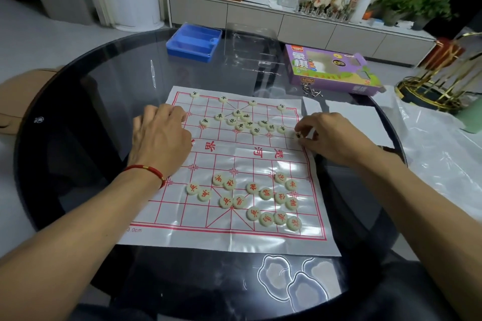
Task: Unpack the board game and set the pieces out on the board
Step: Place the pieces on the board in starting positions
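Observation:
A white plastic board sheet (260,161) with a red grid lies on the round dark glass table (109,80). Several pale round pieces with black characters (249,122) sit loosely on its far half, a few along the far row. Several pieces with red characters (266,194) lie clustered on the near half. My left hand (160,139) rests over the board's left edge with fingers curled downward; whether it holds a piece is hidden. My right hand (326,138) pinches a black-lettered piece (298,135) at the board's right edge.
Beyond the board lie a blue plastic tray (194,40), a clear plastic lid (251,45) and the purple game box (328,70). White paper (360,122) and crinkled clear plastic (443,151) cover the right side. A gold wire stand (443,78) rises far right.

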Action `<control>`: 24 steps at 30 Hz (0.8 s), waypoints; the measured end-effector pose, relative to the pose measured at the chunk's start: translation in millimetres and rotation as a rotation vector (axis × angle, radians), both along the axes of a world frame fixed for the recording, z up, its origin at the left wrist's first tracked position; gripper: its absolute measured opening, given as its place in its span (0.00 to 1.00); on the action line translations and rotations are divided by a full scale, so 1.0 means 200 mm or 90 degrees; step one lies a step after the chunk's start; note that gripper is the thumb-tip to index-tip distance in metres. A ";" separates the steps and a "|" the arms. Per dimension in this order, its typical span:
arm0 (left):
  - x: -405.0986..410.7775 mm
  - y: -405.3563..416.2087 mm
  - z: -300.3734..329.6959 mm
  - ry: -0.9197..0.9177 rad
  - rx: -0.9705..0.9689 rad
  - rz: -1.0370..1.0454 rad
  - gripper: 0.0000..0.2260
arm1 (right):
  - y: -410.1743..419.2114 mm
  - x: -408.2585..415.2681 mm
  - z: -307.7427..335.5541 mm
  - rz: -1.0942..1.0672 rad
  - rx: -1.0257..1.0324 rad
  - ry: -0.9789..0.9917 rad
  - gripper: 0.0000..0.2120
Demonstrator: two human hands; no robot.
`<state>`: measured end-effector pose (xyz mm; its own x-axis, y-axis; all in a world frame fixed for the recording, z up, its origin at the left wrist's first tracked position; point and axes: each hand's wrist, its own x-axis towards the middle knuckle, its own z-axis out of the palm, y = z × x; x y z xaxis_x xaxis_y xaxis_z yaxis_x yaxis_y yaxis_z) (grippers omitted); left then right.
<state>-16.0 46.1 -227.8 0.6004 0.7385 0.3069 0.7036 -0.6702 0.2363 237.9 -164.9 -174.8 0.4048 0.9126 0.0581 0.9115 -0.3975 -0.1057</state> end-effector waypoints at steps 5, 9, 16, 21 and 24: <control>0.00 0.01 -0.01 -0.003 0.001 -0.004 0.12 | -0.02 0.01 0.00 0.003 0.016 0.020 0.14; 0.00 0.01 -0.01 -0.010 -0.005 -0.004 0.12 | -0.04 0.02 0.01 -0.014 0.010 0.030 0.12; -0.01 0.01 0.00 -0.002 -0.006 -0.004 0.12 | -0.04 0.02 0.02 -0.017 -0.001 0.045 0.13; 0.00 0.01 0.00 -0.002 -0.011 -0.002 0.13 | -0.04 0.02 0.02 -0.020 -0.006 0.049 0.13; -0.01 0.00 0.00 -0.005 -0.010 -0.001 0.13 | -0.04 0.02 0.01 -0.027 -0.004 0.055 0.14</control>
<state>-17.1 46.8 -227.2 0.5991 0.7424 0.2999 0.7006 -0.6673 0.2526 242.8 -173.5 -171.9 0.4466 0.8946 0.0158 0.8811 -0.4367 -0.1813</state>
